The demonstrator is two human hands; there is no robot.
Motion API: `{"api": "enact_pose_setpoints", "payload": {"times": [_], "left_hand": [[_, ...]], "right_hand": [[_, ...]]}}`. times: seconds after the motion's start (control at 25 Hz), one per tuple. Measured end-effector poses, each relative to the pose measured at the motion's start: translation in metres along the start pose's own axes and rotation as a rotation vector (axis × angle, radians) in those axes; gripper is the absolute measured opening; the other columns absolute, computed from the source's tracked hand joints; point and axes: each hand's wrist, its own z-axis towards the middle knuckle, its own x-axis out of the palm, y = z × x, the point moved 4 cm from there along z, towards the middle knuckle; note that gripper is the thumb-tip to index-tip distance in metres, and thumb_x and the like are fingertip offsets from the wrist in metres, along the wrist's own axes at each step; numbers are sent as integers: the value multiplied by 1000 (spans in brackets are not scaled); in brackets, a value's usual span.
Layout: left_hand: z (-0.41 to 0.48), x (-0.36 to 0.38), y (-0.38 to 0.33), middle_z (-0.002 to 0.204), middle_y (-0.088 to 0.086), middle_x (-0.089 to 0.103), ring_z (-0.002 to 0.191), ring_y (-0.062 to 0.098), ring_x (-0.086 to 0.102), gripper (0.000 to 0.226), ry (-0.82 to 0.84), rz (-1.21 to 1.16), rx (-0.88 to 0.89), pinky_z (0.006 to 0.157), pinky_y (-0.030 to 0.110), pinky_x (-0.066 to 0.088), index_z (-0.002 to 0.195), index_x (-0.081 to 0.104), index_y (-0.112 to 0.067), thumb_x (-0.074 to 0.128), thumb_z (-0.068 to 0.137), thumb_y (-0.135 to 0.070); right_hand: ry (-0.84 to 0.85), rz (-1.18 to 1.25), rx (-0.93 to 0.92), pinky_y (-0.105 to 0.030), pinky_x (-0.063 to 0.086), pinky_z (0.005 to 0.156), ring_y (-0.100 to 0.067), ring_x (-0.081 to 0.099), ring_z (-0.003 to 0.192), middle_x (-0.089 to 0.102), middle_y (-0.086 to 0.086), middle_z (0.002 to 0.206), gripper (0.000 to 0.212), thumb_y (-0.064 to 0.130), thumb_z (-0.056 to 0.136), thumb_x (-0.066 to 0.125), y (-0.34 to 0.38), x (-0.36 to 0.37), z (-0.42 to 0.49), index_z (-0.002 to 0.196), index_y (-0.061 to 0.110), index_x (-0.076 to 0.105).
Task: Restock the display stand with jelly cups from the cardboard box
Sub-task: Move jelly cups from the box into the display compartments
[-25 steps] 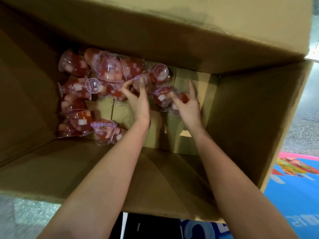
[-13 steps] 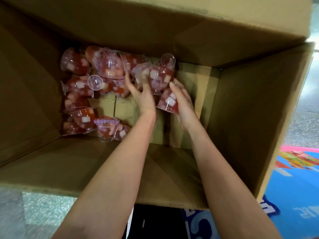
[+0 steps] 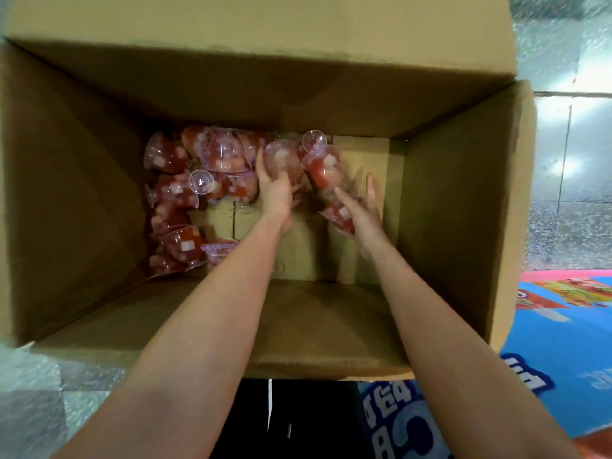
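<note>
Both your arms reach down into the open cardboard box [image 3: 447,193], which stands on a speckled grey floor [image 3: 569,207]. The jelly cups [image 3: 178,190] are heaped on their sides in the far left corner of the box bottom. They are clear stemmed cups of red jelly with pale cubes, and several lie with their round feet turned up.

Your left grip [image 3: 276,190] has its fingers curled round one pale jelly cup [image 3: 281,159] at the right edge of the heap and holds it. Your right grip [image 3: 361,210] is smeared by motion, fingers stretched fairly straight. A red cup [image 3: 326,170] sits right at its fingertips and another cup [image 3: 339,215] lies against its palm side. You cannot tell whether it really grasps either one.

One cup near the front of the heap shows a foil lid [image 3: 220,246] with pink and purple print, too small to read. To the right of the box lies a blue printed mat [image 3: 563,342] with big white outlined lettering, blurred and partly cut off, so no word can be made out. A colourful picture strip runs along its pink edge.
</note>
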Motion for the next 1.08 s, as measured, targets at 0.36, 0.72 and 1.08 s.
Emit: {"api": "enact_pose_setpoints", "payload": {"times": [0.36,0.72,1.08], "left_hand": [[12,17,1,146,3,42,122,31,54,73,-8,-148,-12,92,58,52,137,26,-48,71,79,-52],[6,14,22,145,9,46,122,36,56,72,-10,-137,20,92,62,51,125,32,-69,63,73,-31],[-75,-9,-46,163,-5,19,146,19,26,84,-30,-155,314,116,40,30,152,22,-43,69,88,-15]], "right_hand": [[146,-71,2,-53,50,99,-33,65,111,42,-1,146,95,47,81,73,-3,6,26,151,51,8],[168,-262,-108,-26,52,89,-18,57,119,52,1,140,51,35,96,58,7,-1,15,145,31,42],[114,-218,-280,-33,41,109,-12,43,133,43,5,150,40,27,101,50,48,3,-82,141,34,48]]}}
